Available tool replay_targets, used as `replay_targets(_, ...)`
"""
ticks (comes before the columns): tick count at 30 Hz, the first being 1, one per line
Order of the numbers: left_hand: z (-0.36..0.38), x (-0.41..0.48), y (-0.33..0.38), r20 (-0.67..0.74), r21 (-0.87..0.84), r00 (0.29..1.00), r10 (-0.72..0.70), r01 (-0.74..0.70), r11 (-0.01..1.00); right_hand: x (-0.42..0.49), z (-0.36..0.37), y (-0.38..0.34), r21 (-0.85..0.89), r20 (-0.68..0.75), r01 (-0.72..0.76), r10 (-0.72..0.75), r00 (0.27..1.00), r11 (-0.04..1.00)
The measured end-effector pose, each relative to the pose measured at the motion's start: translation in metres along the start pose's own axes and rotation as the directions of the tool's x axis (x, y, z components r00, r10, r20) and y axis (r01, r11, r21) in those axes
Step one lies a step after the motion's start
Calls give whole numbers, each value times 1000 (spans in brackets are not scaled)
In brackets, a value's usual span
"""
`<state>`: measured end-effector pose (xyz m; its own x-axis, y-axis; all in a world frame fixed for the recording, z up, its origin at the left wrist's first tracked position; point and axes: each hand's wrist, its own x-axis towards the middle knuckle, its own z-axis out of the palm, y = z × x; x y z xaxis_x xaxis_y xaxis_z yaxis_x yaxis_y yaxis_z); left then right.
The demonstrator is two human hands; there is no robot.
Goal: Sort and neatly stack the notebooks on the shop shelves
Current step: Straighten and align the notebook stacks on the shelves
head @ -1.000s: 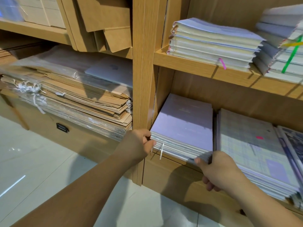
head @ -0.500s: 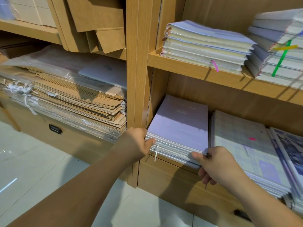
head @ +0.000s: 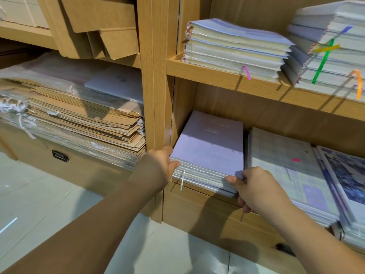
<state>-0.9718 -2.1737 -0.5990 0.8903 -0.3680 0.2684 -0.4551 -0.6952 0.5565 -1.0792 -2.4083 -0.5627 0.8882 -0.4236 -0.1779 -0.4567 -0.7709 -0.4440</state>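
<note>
Gripping the front left corner of the lilac notebook stack (head: 211, 149) with the left hand (head: 162, 165), pinching its front right corner with the right hand (head: 256, 186). Lying flat on the lower shelf (head: 199, 189), against the wooden post (head: 156, 95), just beside a checked stack (head: 280, 165).

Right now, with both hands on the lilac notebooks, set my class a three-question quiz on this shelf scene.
1. True or false: the left hand holds the front left corner of the lilac notebook stack.
2. What colour is the ribbon hanging from that stack's front edge? A white, B green, C orange.
3. Fill the gap: the right hand pinches the stack's front ___ corner.
Key: 1 true; 2 A; 3 right.
</note>
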Motion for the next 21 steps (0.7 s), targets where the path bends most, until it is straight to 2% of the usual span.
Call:
replay_targets(4,-4,-2,3,14,36,1000,-7,6,999,-1,0,-1,-101,-10,12,-13,1000,995)
replay_targets(9,-9,-4,3,68,70,996,-52,47,996,-3,-1,-4,-15,60,-61,62,996,998)
replay_targets(11,-8,-4,5,113,127,992,-60,46,991,-4,1,-4,-34,67,-71,73,995,997)
replay_targets(16,-7,4,13,193,197,974,-116,78,977,-5,7,-2,68,79,-51,46,996,996)
replay_targets(21,-7,5,15,189,227,977,-103,59,972,-4,7,2,119,84,-27,18,996,992)
